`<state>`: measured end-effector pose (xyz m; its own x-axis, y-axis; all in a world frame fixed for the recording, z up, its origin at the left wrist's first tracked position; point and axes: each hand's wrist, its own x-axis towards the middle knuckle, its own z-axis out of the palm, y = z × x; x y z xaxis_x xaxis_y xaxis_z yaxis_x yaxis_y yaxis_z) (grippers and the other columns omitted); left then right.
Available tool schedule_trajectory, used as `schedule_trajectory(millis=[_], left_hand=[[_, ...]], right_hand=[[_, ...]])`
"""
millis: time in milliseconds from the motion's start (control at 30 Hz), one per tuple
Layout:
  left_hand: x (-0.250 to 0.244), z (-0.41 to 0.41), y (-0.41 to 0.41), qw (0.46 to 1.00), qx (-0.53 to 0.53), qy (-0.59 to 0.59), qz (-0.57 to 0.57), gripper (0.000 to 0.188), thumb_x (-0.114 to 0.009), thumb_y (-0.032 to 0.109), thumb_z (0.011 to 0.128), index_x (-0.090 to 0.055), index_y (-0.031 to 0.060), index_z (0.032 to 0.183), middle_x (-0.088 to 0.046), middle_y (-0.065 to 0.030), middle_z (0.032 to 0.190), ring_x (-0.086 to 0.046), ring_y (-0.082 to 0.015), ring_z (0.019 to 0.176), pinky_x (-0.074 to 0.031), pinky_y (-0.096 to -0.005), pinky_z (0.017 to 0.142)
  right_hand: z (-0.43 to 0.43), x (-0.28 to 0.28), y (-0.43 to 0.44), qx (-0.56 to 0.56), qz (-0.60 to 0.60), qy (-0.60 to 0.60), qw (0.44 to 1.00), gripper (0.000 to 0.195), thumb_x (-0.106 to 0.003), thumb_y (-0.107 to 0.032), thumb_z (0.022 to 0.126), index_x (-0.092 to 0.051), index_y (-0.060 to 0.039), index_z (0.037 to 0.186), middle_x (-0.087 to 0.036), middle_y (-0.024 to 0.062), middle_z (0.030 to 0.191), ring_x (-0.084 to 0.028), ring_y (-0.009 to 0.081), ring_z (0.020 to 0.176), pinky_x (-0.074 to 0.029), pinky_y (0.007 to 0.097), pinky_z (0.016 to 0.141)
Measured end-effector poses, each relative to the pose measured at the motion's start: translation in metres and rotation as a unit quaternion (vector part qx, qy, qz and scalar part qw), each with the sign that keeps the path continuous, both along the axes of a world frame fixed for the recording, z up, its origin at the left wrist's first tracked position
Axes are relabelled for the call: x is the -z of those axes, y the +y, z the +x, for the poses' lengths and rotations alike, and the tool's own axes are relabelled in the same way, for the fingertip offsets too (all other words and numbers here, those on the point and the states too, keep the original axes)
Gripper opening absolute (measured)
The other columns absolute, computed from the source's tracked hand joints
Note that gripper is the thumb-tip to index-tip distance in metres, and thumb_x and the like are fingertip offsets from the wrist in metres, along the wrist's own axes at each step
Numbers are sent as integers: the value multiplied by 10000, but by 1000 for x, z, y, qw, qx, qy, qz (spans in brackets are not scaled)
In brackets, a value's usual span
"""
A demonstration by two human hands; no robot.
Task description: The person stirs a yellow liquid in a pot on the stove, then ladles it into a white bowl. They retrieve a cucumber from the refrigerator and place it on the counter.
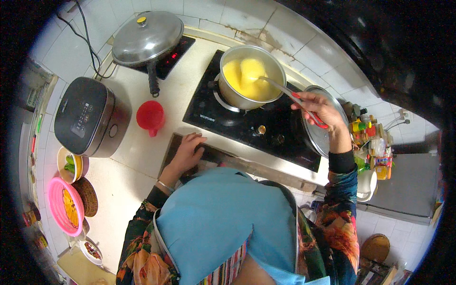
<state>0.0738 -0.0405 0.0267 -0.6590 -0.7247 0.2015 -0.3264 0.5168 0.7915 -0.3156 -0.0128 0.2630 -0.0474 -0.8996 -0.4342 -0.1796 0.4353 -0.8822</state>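
Note:
My right hand [322, 108] grips the red-tipped handle of a metal ladle [278, 85]. The ladle's lower end dips into frothy yellow liquid [233, 74] inside a deep metal pot [279, 66], which stands on the back burner of a black gas hob [228, 123]. My left hand [187, 149] rests at the counter's front edge, fingers slightly apart, holding nothing. Ahead and to its left is a red plastic cup [150, 114] with a handle. Beneath my right forearm lies a round metal lid [319, 137], partly hidden by my hand.
A lidded frying pan [148, 39] sits on an induction cooker [178, 53] at back left. Along the left stand a rice cooker [83, 117], a bowl with green vegetables [67, 169] and a pink basket [53, 205]. Several condiment jars [374, 131] crowd the right side.

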Motion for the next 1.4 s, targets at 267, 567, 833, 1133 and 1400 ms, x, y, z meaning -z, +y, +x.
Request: schedule_trajectory(millis=[267, 567, 833, 1133, 1400], left_hand=[[1, -8, -3, 1000, 8, -9, 11, 398, -611, 37, 768, -545, 97, 1156, -521, -155, 1215, -425, -338, 1166, -323, -417, 1007], [5, -11, -4, 1000, 10, -6, 12, 400, -609, 24, 754, -548, 106, 1141, -520, -148, 1208, -432, -334, 1154, -325, -412, 1003], [1, -15, -3, 1000, 6, 4, 12, 344, -583, 35, 746, -563, 76, 1086, -530, -184, 1177, -427, -382, 1122, -354, -429, 977], [6, -12, -1, 1000, 4, -13, 18, 348, -586, 36, 743, -565, 79, 1087, -514, -194, 1190, -424, -386, 1127, -352, -430, 980], [3, 2, 7, 999, -34, -21, 29, 329, -583, 48, 762, -561, 63, 1090, -517, -201, 1162, -448, -378, 1104, -380, -421, 954]], right_hand=[[10, -49, 27, 4, -80, 104, 991, 385, -524, -13, 836, -485, 34, 1216, -625, 116, 960, -519, 68, 545, -418, 183, 410], [24, -77, 50, 22, -142, 303, 942, 491, -550, 68, 782, -474, -10, 1261, -610, 104, 1008, -558, 116, 664, -463, 241, 534], [27, -68, 54, -74, -224, 532, 813, 583, -578, 140, 650, -556, -64, 1195, -596, 141, 1041, -591, 266, 927, -470, 340, 800], [22, -35, 41, -189, -196, 626, 731, 494, -541, 54, 693, -605, -175, 1126, -606, 94, 1025, -615, 322, 828, -499, 401, 691], [45, 1, 5, -226, -137, 651, 712, 506, -526, 56, 697, -598, -172, 1143, -601, 92, 1027, -619, 299, 882, -518, 395, 698]])
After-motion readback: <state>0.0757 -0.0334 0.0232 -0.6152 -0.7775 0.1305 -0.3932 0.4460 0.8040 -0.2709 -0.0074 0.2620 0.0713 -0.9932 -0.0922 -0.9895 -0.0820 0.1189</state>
